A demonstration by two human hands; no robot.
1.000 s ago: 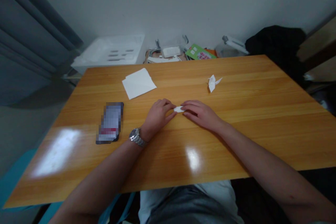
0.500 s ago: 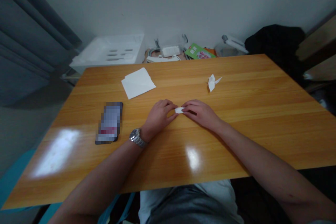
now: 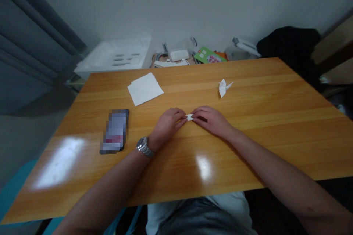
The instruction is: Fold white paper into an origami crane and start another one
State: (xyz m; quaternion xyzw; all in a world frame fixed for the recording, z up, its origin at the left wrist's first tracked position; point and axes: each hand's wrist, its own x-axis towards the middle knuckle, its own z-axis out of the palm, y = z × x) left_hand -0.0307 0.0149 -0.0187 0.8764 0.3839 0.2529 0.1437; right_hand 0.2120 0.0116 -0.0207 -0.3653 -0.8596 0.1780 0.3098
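Observation:
A small piece of folded white paper (image 3: 189, 117) is held between my two hands, above the middle of the wooden table (image 3: 248, 117). My left hand (image 3: 170, 124) pinches its left end between thumb and fingers; a metal watch (image 3: 144, 147) is on that wrist. At the right end, my right hand (image 3: 211, 120) grips it with thumb and fingertips. Most of the paper is covered by the fingers, so its folds are not clear. Beyond my right hand stands a folded white paper crane (image 3: 223, 88). Several white sheets of paper (image 3: 145, 89) lie beyond my left hand.
A phone (image 3: 115, 131) with a blurred screen lies on the left of the table. Behind the far edge are a white plastic tray (image 3: 116, 55), a green book (image 3: 209, 55) and assorted boxes. A dark cloth heap (image 3: 288, 44) is at the far right.
My left fingers have shifted slightly right along the folded paper, so less of it shows between the hands. My right hand stays almost where it was.

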